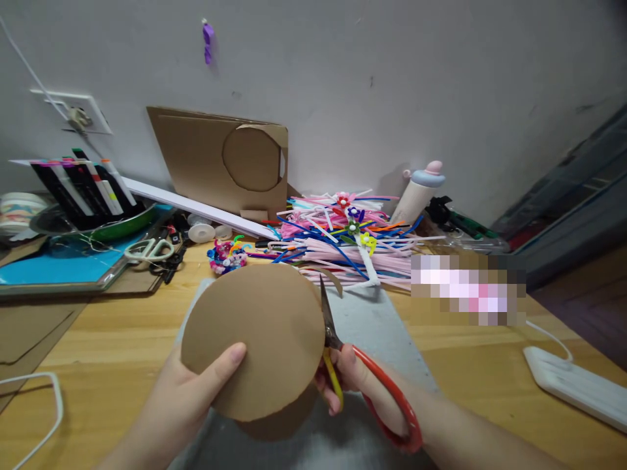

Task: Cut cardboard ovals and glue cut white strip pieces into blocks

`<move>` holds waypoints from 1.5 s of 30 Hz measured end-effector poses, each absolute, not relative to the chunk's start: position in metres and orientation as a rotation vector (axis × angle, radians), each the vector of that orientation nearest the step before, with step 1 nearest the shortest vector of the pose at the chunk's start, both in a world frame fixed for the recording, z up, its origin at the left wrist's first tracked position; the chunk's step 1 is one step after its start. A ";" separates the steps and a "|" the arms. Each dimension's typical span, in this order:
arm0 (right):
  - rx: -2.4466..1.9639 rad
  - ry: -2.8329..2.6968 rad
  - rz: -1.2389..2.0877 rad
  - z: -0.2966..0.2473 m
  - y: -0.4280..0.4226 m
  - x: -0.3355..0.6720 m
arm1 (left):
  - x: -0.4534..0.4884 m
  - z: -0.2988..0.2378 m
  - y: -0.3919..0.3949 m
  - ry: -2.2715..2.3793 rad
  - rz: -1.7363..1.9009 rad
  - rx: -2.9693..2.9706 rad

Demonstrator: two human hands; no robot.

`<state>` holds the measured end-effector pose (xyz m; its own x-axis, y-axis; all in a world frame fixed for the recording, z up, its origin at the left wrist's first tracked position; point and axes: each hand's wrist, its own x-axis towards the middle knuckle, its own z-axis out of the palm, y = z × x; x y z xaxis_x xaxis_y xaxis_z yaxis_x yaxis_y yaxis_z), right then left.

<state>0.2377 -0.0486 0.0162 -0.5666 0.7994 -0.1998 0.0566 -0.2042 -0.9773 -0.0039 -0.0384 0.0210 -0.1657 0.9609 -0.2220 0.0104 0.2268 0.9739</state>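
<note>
My left hand (210, 385) grips a round piece of brown cardboard (259, 333) at its lower left, thumb on top and fingers hidden underneath. In my right hand (345, 375) is a pair of scissors (392, 385) with red and yellow handles. Their dark blades (328, 313) stand at the right edge of the disc, pointing away from me, one of them partly hidden. A thin curved cardboard strip (329, 277) lies just beyond the disc. Below both hands is a grey mat (357, 326).
Behind the mat lies a heap of colored pipe cleaners (333, 241). A cardboard sheet with a round cutout (186, 150) leans on the wall. Markers (88, 189) and white-handled scissors (147, 251) are at left. A white bottle (416, 196) and a power strip (573, 378) are at right.
</note>
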 end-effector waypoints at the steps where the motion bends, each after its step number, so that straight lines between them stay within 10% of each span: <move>1: -1.024 -1.518 1.819 0.016 -0.049 0.237 | -0.003 0.022 -0.039 1.458 1.141 0.982; 45: -1.081 -1.974 1.406 0.040 -0.042 0.256 | -0.010 0.033 -0.041 1.495 0.970 1.001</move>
